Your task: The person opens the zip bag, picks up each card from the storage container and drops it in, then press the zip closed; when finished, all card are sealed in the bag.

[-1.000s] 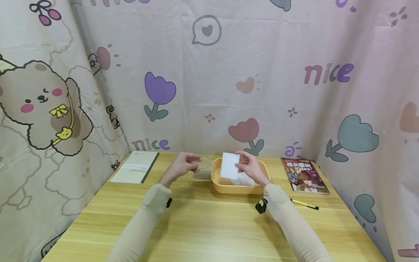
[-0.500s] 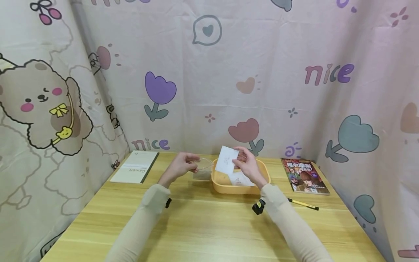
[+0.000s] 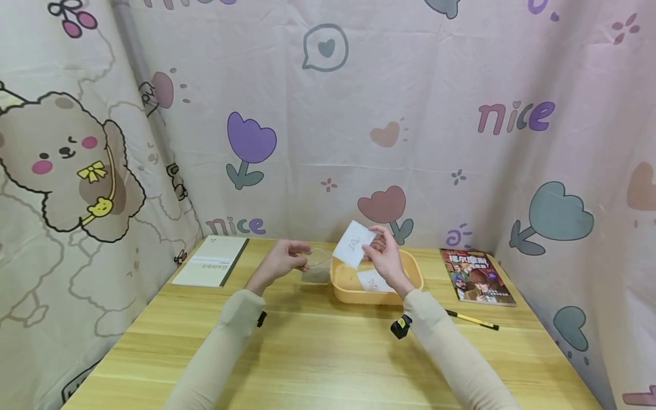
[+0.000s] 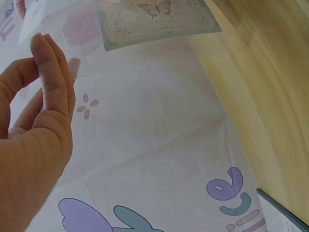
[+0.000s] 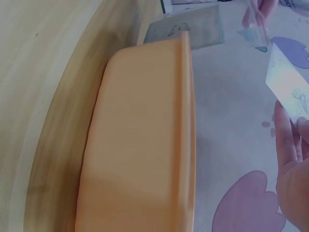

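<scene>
In the head view my left hand (image 3: 282, 259) pinches the edge of a clear plastic bag (image 3: 322, 257), whose mouth gapes toward the right. Below it shows a greyish card with a butterfly print (image 4: 157, 21); whether it is inside the bag, I cannot tell. My right hand (image 3: 386, 256) holds a white card (image 3: 353, 245) by its right edge, tilted, with a small line drawing facing me. That card is above the yellow-orange plastic basket (image 3: 374, 297). Inside the basket lies another white card (image 3: 373, 280) with a similar drawing, partly covered by my right wrist.
A pale notebook (image 3: 211, 261) lies at the back left of the wooden table (image 3: 328, 353). On the right are a colourful magazine (image 3: 479, 276) and a yellow and black pen (image 3: 474, 320). A printed curtain (image 3: 328, 114) hangs behind the table.
The white card in my right hand has turned from upright to tilted and risen slightly, bringing its drawing into view. More of the card in the basket shows. My left hand stays nearly still.
</scene>
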A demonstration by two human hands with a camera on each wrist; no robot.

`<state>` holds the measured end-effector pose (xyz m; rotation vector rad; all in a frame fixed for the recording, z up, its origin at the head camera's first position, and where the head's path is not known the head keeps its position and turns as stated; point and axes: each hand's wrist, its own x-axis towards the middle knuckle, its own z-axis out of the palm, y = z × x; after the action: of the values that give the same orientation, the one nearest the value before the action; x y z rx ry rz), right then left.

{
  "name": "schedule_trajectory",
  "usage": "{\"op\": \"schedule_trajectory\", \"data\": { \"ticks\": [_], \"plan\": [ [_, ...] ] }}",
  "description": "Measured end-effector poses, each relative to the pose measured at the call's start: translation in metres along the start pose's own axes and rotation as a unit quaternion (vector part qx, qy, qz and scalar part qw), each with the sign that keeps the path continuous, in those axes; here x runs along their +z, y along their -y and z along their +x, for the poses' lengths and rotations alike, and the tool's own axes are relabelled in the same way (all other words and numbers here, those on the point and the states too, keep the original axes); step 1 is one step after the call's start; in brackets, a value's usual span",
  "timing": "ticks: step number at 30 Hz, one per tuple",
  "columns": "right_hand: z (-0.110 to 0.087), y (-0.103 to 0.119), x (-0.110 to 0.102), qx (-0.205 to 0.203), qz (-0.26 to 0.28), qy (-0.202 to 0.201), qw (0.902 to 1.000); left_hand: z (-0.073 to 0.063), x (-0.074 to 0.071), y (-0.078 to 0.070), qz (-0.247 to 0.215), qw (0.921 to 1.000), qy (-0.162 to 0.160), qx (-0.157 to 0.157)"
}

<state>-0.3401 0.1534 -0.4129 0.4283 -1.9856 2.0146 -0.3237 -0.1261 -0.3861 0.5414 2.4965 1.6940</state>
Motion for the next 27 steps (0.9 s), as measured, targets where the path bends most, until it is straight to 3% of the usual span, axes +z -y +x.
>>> {"op": "schedule_trajectory", "data": {
  "ticks": [20,27],
  "plan": [
    [0.002,0.017,0.041,-0.05,0.047,0.028,0.9973,0.001,0.003,-0.001,-0.01,0.9999,0.009,0.01],
    [0.004,0.02,0.05,-0.049,0.018,0.048,0.9975,-0.002,0.002,-0.004,-0.014,0.9996,0.019,0.016]
  ]
}}
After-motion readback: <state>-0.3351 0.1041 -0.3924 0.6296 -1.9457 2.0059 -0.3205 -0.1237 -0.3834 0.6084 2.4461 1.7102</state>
